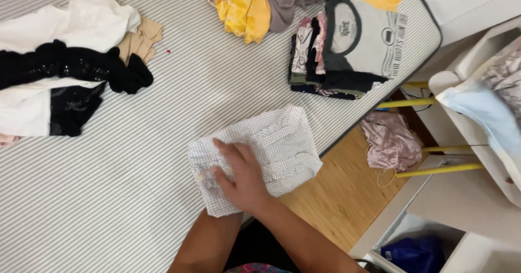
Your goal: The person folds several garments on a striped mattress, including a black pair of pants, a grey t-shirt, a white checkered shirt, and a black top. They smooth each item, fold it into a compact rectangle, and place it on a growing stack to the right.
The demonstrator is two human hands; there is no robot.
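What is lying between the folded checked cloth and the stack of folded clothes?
Only bare striped mattress lies between the checked cloth and the stack, in the head view.

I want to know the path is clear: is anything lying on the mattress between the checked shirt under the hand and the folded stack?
Nothing visible. Bare striped mattress lies between the checked shirt, pressed by the right hand, and the folded stack.

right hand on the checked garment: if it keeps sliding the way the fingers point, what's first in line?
The right hand lies flat on the folded checked garment, fingers pointing up-left. Past the garment's edge comes bare striped mattress; the first thing beyond is probably the black garment, though the line is approximate.
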